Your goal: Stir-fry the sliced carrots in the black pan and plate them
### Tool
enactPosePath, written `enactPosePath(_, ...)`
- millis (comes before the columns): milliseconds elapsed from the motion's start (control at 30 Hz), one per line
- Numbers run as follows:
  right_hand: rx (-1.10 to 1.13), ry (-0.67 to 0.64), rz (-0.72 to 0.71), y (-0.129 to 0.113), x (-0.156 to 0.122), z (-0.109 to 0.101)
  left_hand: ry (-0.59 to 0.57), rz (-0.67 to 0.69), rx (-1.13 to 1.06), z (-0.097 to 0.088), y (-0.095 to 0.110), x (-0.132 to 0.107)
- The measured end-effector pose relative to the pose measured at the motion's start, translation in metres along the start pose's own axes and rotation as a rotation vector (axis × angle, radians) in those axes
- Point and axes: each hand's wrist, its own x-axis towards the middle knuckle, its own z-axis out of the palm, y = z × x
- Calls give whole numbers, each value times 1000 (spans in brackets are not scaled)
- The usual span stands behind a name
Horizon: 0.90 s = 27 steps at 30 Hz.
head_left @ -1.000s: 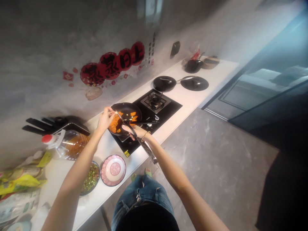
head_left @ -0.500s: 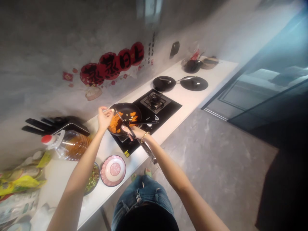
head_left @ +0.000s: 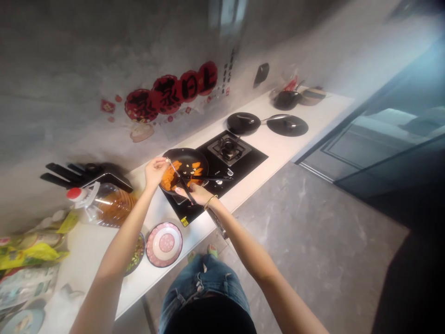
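Observation:
My left hand (head_left: 155, 172) is closed in a pinch over the left rim of the frying pan (head_left: 203, 160), holding a small pale piece that looks like a garlic clove (head_left: 168, 160). Closed around the black handles of what looks like a pair of scissors (head_left: 188, 192), my right hand (head_left: 199, 194) is at the pan's near side. The blades slant up to the left and reach the clove. Orange carrot slices (head_left: 169, 179) and a few pale bits lie in the dark pan. A black-handled utensil (head_left: 213, 178) rests across it, its far end hidden.
On the black gas stove (head_left: 250, 161), the second burner (head_left: 229, 147) stands to the right. Two dark lids (head_left: 288, 125) lie beyond it. A pink plate (head_left: 164, 245), a bowl of chopped greens (head_left: 136, 255), an oil bottle (head_left: 109, 204) and a knife block (head_left: 111, 178) are at left.
The whole view has shifted slightly right. The scissors' handles look straighter, and the blades now meet the clove at my left fingertips. Both hands stay over the pan.

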Motion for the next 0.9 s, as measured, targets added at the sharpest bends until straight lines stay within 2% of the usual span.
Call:
enactPosePath(300,18,52,-16,4,-4,3,-33,-80,-197,0,-4,3)
enactPosePath(500,-59,65,-5,2,-8,-1,-58,-55,-121,-6,0,0)
enactPosePath(600,-100,48,-3,-4,-12,-5,-118,-70,-95,-14,4,-1)
enactPosePath(733,-156,19,3,-13,-21,-12,-231,-180,-127,-27,13,-1)
enactPosePath(833,-145,-28,-49,-18,-26,-15,-305,-272,-155,-36,23,0)
enactPosePath(900,-118,-53,-110,-19,-28,-16,-313,-306,-159,-39,28,-1)
